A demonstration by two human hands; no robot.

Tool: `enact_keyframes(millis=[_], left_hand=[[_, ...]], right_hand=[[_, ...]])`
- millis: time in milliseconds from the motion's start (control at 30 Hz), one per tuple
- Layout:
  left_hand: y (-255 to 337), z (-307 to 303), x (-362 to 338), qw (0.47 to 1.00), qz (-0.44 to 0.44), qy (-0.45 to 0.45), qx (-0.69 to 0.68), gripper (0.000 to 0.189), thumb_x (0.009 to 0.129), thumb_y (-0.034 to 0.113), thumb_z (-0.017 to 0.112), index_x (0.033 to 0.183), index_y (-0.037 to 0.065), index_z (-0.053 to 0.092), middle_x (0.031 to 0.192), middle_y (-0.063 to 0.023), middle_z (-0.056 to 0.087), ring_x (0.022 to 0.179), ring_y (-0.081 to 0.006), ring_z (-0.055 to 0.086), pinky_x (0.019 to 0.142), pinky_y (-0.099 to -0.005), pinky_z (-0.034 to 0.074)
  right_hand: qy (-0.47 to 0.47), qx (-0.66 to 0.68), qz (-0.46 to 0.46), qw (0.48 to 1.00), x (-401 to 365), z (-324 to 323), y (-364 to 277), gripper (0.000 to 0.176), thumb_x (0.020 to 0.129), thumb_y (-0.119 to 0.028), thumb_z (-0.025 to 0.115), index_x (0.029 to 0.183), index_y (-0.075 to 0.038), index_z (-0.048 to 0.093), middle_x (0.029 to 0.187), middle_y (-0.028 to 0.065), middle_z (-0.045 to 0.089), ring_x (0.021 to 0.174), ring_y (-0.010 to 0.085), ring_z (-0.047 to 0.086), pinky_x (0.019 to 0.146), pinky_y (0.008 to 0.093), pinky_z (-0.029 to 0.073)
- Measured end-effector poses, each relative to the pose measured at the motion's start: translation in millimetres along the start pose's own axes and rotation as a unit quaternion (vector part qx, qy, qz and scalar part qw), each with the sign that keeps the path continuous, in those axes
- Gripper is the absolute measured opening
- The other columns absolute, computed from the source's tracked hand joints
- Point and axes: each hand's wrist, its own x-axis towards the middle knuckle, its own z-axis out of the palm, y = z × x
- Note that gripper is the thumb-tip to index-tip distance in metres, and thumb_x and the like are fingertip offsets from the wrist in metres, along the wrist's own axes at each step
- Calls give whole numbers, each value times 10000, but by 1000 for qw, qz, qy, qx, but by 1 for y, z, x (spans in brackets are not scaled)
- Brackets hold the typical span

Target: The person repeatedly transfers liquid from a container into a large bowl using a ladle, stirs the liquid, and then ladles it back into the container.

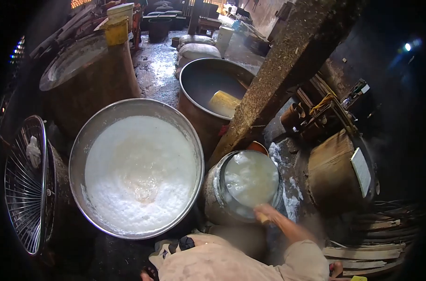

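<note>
My right hand [265,213] grips a short wooden handle [263,218] at the near rim of a round metal drum [215,203]. Cloudy whitish liquid [251,178] forms a round surface in the drum. What joins the handle there is hard to make out. To the left stands a wide metal vat [77,164] of foamy white liquid [140,168]. Low at the bottom edge, beside my beige shirt [213,262], a bit of skin [148,273] shows that may be my left hand. Its fingers are too dark and cut off to read.
A slanting rough post [278,61] rises behind the drum. Another vat [182,93] holds dark liquid and a yellowish container [224,100]. A wire-ribbed basket [23,196] leans at left. Split wood [367,253] lies at right. Filled sacks [196,50] rest on the wet floor.
</note>
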Motion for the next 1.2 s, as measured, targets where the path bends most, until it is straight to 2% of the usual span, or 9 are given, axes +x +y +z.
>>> enact_keyframes(millis=[133,167,333,467,600,800,867,1000,1200], left_hand=[[-5,11,-19,999,1,-10,-34,193,785,309,426,881,161,503,710,-11,511,597,-199,489,533,-377,372],[8,9,-4,993,-76,-77,-38,223,798,346,402,927,183,483,771,9,517,666,-185,492,578,-372,370],[51,-2,5,992,46,-115,-33,328,788,366,436,1055,176,452,893,-12,544,746,-183,522,628,-369,397],[109,-9,-41,992,84,-11,-89,256,815,285,435,1034,159,470,833,-40,558,630,-170,535,573,-331,429],[129,-38,-55,989,108,14,-97,229,806,247,444,997,130,497,809,-36,559,620,-161,541,546,-311,432],[108,-97,-71,988,73,59,-124,257,779,220,438,1014,126,478,811,-44,555,655,-180,543,566,-344,433],[87,-116,-73,985,35,76,-151,264,767,217,437,1016,134,469,817,-48,545,666,-189,539,574,-356,432],[57,-134,-70,978,-7,87,-187,240,761,242,454,985,157,448,798,-46,515,686,-215,518,603,-397,423],[46,-134,-68,969,-18,120,-215,187,742,209,454,915,147,490,761,-30,526,589,-180,526,498,-318,428]], right_hand=[[5,-77,10,997,-28,30,-23,55,753,-9,511,758,14,461,546,44,435,433,114,431,368,258,383],[-29,-63,24,997,-20,31,-24,49,759,-8,502,737,14,464,555,44,436,435,114,436,364,261,380],[-47,-174,-7,984,-47,135,-36,53,751,4,503,715,10,464,563,41,429,440,111,444,369,266,390],[-135,-144,36,980,-13,218,-20,57,749,-2,511,724,9,460,563,41,430,434,111,434,374,269,391],[-174,-166,-21,970,2,320,11,70,737,-22,520,730,3,455,549,35,427,428,111,425,373,267,392],[-257,-225,-93,935,89,430,80,41,724,-15,502,735,9,471,570,34,440,443,118,437,383,258,400],[-237,-111,-1,965,94,462,95,39,723,-12,492,740,10,465,577,42,437,453,120,431,381,259,393],[-241,-112,21,964,120,499,121,33,720,-10,484,729,5,456,582,53,435,460,123,428,382,261,392],[-204,-126,49,970,144,504,132,62,713,-14,490,729,-10,431,544,56,421,417,139,424,362,277,397]])
